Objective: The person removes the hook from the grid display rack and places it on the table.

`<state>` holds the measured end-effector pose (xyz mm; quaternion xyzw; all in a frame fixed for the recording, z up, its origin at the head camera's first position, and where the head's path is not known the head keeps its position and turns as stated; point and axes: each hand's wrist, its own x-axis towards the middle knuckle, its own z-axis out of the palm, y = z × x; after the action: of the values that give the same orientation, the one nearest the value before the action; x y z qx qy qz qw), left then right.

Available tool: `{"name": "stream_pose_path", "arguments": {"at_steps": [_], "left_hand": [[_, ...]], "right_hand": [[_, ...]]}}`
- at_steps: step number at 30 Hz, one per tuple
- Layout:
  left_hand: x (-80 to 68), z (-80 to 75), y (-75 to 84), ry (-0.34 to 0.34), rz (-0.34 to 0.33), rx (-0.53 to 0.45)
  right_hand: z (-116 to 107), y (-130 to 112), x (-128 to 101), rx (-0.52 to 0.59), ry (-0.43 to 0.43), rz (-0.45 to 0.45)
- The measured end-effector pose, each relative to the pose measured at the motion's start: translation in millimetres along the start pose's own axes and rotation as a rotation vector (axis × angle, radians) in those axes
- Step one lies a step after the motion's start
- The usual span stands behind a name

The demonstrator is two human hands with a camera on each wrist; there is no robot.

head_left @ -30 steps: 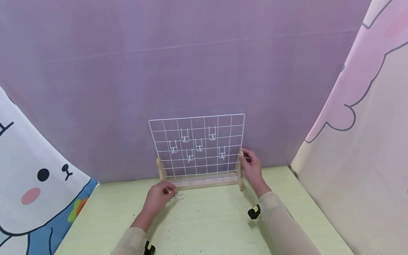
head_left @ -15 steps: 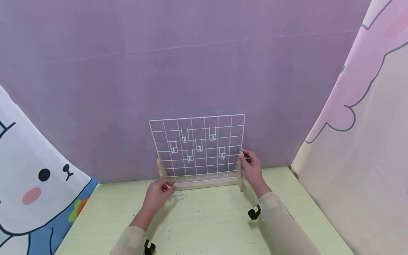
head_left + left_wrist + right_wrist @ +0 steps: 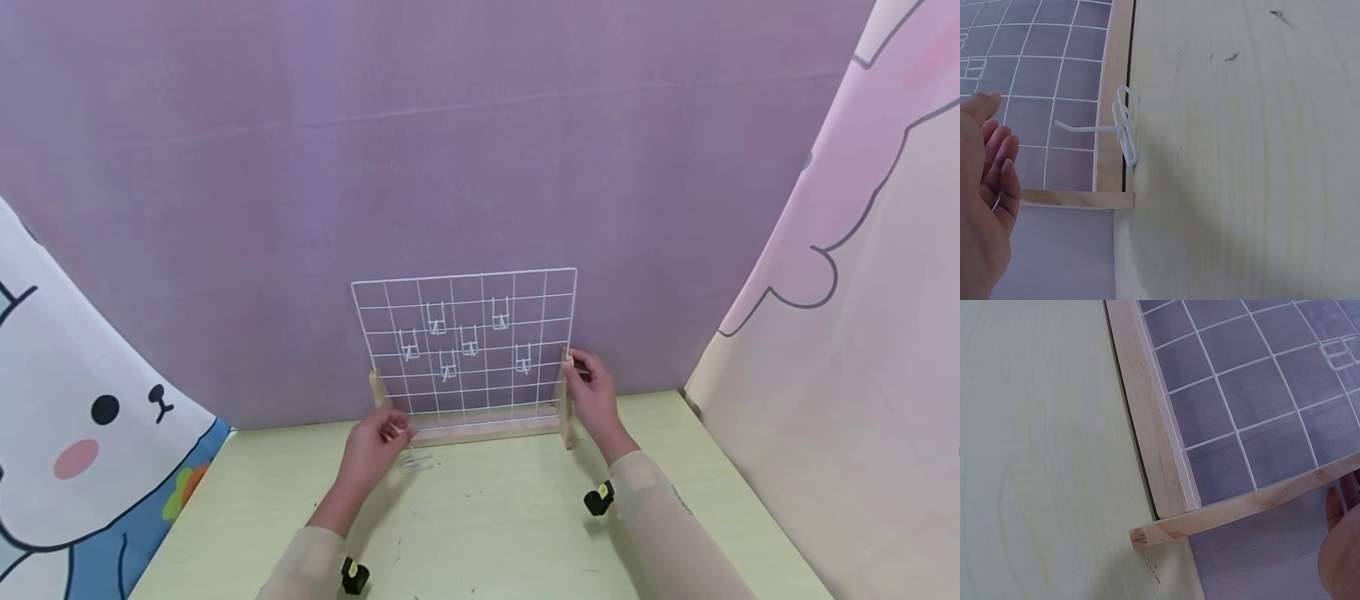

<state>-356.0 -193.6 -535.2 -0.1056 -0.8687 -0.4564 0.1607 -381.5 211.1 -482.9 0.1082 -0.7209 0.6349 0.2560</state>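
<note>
A white wire grid (image 3: 465, 274) stands upright in a wooden stand (image 3: 480, 433) at the back of the table. Several white hooks (image 3: 468, 340) hang on it. My right hand (image 3: 588, 383) grips the top of the stand's right post; the right wrist view shows only the edge of the hand (image 3: 1341, 550) behind the wooden frame (image 3: 1147, 425). My left hand (image 3: 397, 432) hovers by the stand's left foot, fingers relaxed and holding nothing (image 3: 991, 162). A loose white hook (image 3: 417, 461) lies on the table just in front of the base (image 3: 1122, 128).
The pale green table (image 3: 487, 533) is backed by a purple cloth wall (image 3: 450, 167). Cartoon-printed curtains close it in on the left (image 3: 75, 417) and right (image 3: 862, 333). Black wrist mounts show on both forearms (image 3: 597, 500).
My left hand has lifted off the loose hook and drawn slightly up toward the stand. The hook stays on the table. The right hand has not moved.
</note>
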Motion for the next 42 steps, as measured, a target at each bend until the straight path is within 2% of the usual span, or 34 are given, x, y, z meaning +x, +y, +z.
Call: {"name": "stream_pose_path", "arguments": {"at_steps": [3,11,22,24,31,42], "left_hand": [[0.5,-0.3,2.3,0.003,0.004,-0.013],[6.1,-3.7,9.3,0.017,0.015,-0.048],[21.8,-7.5,32.7,0.111,0.037,-0.133],[24.6,-8.5,37.3,0.124,0.036,-0.151],[33.2,-12.8,51.5,0.156,0.030,-0.230],[44.9,-16.6,68.4,0.215,0.038,-0.280]], "right_hand": [[0.0,3.0,1.1,0.001,-0.003,-0.002],[1.4,36.3,10.1,0.020,0.027,0.015],[0.3,40.3,10.0,0.025,0.032,0.018],[0.3,36.7,9.9,0.022,0.025,0.024],[-0.9,-2.7,-0.1,0.015,-0.016,0.020],[-1.1,-5.0,-1.5,0.015,-0.023,0.040]]}}
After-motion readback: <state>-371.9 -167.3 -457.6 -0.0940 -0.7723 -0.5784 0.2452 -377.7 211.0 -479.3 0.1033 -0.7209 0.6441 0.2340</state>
